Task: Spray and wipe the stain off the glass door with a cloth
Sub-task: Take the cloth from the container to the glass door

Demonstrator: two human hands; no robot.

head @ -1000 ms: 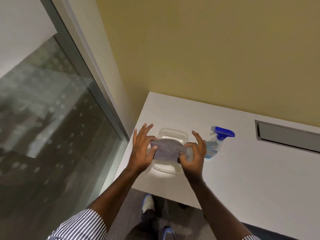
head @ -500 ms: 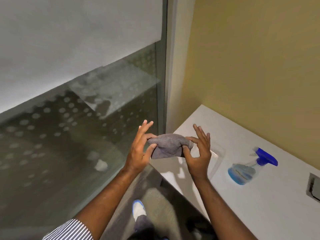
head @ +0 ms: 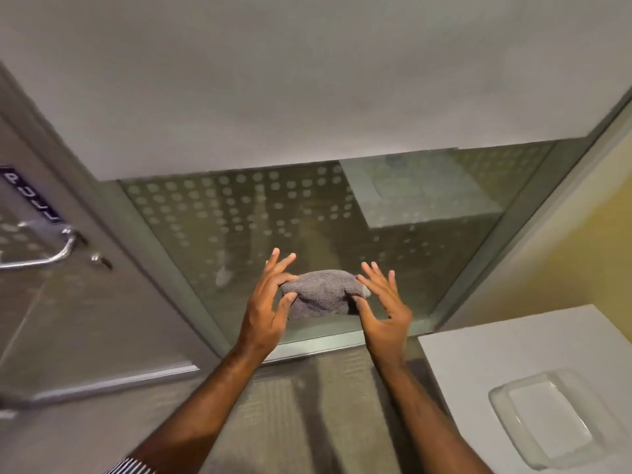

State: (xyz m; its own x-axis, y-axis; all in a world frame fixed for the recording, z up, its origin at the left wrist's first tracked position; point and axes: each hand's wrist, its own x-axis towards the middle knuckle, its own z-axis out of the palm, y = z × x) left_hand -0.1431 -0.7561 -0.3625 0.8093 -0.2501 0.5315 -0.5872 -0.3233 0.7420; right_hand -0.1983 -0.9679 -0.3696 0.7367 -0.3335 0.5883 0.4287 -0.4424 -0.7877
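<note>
Pinching the folded grey terry cloth (head: 321,294) between my left hand (head: 265,311) and right hand (head: 384,311), centre frame, facing the dotted glass door panel (head: 260,213); whitish stain (head: 222,276) at nine o'clock remains, wiping not yet begun.

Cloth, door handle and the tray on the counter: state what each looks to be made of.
Cloth: grey, soft, looped pile, likely microfibre or terry; it bunches between the left hand and right hand.
Door handle: curved bar with bright highlights, apparently polished or chromed metal.
Tray: clear and glossy, the counter shows through; probably plastic, possibly glass.
</note>
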